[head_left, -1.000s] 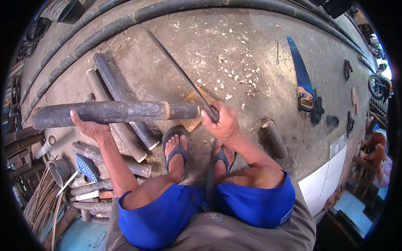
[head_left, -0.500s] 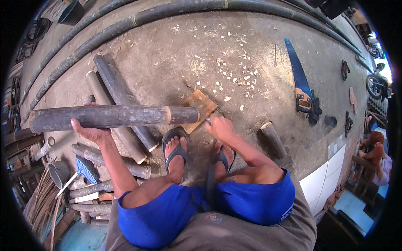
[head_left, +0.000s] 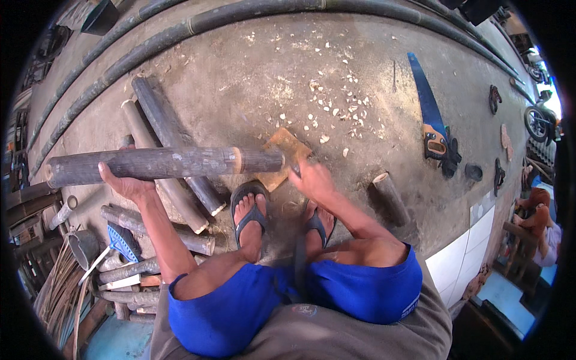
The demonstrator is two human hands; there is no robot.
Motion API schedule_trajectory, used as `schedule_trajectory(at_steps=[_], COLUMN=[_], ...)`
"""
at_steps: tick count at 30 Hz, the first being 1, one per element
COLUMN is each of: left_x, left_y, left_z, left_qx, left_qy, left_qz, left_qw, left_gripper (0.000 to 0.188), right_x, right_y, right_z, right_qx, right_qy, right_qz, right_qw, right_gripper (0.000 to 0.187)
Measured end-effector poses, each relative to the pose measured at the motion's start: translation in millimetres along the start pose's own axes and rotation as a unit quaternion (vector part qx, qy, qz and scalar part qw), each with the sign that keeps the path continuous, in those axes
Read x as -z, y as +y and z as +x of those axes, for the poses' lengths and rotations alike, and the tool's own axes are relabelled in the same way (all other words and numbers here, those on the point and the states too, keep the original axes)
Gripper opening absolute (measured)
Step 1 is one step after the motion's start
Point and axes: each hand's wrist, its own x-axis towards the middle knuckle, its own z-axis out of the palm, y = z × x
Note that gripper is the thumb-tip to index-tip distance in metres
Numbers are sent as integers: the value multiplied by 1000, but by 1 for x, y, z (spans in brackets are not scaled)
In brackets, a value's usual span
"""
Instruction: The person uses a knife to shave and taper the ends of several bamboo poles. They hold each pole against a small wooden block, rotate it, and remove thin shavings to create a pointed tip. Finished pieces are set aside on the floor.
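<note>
A thick dark bamboo pole section (head_left: 144, 164) lies level across my view, with a pale ring near its right end. My left hand (head_left: 129, 183) is closed around its left part from below, the thumb showing on the near side and a fingertip beyond it. My right hand (head_left: 314, 179) is closed in a fist just off the right end, on a small tool whose kind is mostly hidden in the fingers. Under that end a square brown wooden board (head_left: 287, 142) lies on the floor, in front of my sandalled feet.
Several cut bamboo pieces (head_left: 162, 114) lie at left. A handsaw (head_left: 427, 108) rests at right, a short bamboo piece (head_left: 390, 198) nearer. Pale chips (head_left: 339, 111) litter the concrete. Long poles (head_left: 252, 18) arc across the back. Another person (head_left: 537, 219) sits far right.
The bamboo section has shifted very slightly. My right fist has moved a little up and left, close to the bamboo's end. My left hand keeps its grip.
</note>
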Motion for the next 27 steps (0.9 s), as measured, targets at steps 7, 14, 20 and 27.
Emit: schedule_trajectory(at_steps=[7,14,20,27], left_x=[20,14,9,14], left_y=[7,15,19,7], left_z=[-1,-6,-2,4], left_qx=[-18,-12,-4,-14], left_qy=[-19,-51,7,-5], left_qz=[5,7,-24,15], left_qw=[1000,999,1000,1000], left_gripper=[72,71,68,54], right_x=[61,-14,19,36], right_y=[-42,22,-7,-33], right_z=[-6,-3,2,-10], right_qx=[25,-1,4,80], right_qy=[-6,-25,-40,93], right_qz=[192,56,133,188], right_qw=[981,998,990,974], right_gripper=[40,38,38,37])
